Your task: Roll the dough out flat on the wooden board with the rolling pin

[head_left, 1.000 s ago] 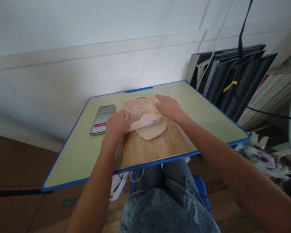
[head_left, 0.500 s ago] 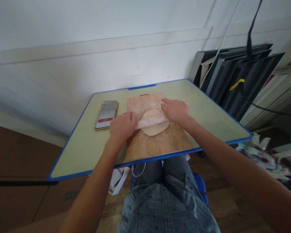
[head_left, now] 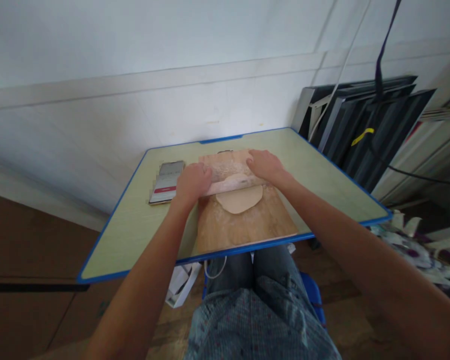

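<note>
A pale, floured rolling pin (head_left: 230, 185) lies across a flat round of dough (head_left: 240, 200) on a wooden board (head_left: 247, 228). Closed around the pin's left end is my left hand (head_left: 194, 181). My right hand (head_left: 265, 165) is on its right end, fingers curled over it. Most of the dough shows on the near side of the pin, with a smaller part behind it. White flour dusts the far part of the board. The pin's two ends are hidden under my hands.
The board rests on a pale green table (head_left: 131, 237) with a blue edge. Left of the board lies a phone (head_left: 167, 182), its screen lit. Dark panels (head_left: 360, 122) lean against the wall at right, with cables hanging before them.
Both hands have pushed the rolling pin away from me, toward the dough's far side. More dough now shows on the near side. The camera view has shifted slightly.
</note>
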Motion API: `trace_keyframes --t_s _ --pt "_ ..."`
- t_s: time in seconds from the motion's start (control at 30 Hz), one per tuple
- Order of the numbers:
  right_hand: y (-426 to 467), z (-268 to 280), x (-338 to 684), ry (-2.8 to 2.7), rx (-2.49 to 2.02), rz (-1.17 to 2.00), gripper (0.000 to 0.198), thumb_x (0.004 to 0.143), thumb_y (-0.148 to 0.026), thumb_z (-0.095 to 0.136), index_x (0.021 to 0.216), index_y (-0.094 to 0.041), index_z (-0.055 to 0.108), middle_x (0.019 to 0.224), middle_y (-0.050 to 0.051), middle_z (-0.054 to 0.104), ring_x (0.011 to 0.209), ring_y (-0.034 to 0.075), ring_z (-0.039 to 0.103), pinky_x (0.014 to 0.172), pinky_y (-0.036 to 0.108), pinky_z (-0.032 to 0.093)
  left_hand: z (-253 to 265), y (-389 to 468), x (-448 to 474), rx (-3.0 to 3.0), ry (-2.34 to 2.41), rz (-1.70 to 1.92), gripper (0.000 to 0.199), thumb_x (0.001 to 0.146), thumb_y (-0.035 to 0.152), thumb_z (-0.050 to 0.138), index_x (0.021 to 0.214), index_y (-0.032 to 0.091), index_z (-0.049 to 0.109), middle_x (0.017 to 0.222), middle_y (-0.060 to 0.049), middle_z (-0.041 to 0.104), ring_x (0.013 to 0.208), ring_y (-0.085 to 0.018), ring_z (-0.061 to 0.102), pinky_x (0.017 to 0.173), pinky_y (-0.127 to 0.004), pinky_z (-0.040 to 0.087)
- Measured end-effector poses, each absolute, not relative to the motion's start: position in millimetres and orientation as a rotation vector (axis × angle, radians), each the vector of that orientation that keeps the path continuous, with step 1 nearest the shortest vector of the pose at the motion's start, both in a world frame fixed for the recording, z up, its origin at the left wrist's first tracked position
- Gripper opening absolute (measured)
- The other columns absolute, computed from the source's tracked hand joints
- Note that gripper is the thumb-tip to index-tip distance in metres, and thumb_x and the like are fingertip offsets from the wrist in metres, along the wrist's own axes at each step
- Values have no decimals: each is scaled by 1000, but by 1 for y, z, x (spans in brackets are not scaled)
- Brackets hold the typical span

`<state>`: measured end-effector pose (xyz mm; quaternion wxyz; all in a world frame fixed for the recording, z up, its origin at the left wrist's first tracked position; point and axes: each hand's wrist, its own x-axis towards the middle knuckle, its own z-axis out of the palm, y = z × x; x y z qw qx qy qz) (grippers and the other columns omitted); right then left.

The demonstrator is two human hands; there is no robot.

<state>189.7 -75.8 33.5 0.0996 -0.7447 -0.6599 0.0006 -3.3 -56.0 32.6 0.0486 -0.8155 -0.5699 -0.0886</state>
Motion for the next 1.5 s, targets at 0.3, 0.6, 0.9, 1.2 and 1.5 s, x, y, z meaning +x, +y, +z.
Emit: trace_keyframes --t_s 0.3,0.6,0.9,1.2,1.5 --pt "-112 38 180 -2008 -2191 -152 42 88 -31 26 116 -19 54 103 12 65 91 25 60 74 35 42 28 -87 -11 -2432 -1818 -259 46 87 36 20 93 17 62 100 -11 64 91 -24 59 71 -33 45" --pt "-146 32 175 -2033 -2143 -218 41 90 -31 25 118 -20 54 104 10 65 92 23 60 83 37 37 22 -123 -8 -2349 -1711 -375 43 88 32 22 107 18 57 112 -9 61 108 -23 50 84 -34 41" --pt "-101 43 180 -1988 -2204 -89 39 88 -31 28 103 -19 62 101 12 65 90 25 60 70 32 43 28 -72 -3 -2368 -1947 -247 50 86 38 20 97 16 63 103 -13 64 92 -24 59 74 -33 45" --pt "-98 44 179 -1967 -2215 -113 40 90 -32 28 103 -17 62 103 13 65 92 23 59 74 31 41 30 -63 -3 -2430 -1930 -210 48 85 36 21 97 15 62 105 -14 63 96 -26 58 78 -36 44" --pt "-150 39 166 -2106 -2167 -286 44 92 -31 21 113 -19 58 94 11 68 85 23 61 71 32 38 14 -104 -15 -2442 -1669 -306 47 89 32 19 121 15 48 125 -10 51 118 -21 42 96 -34 34"
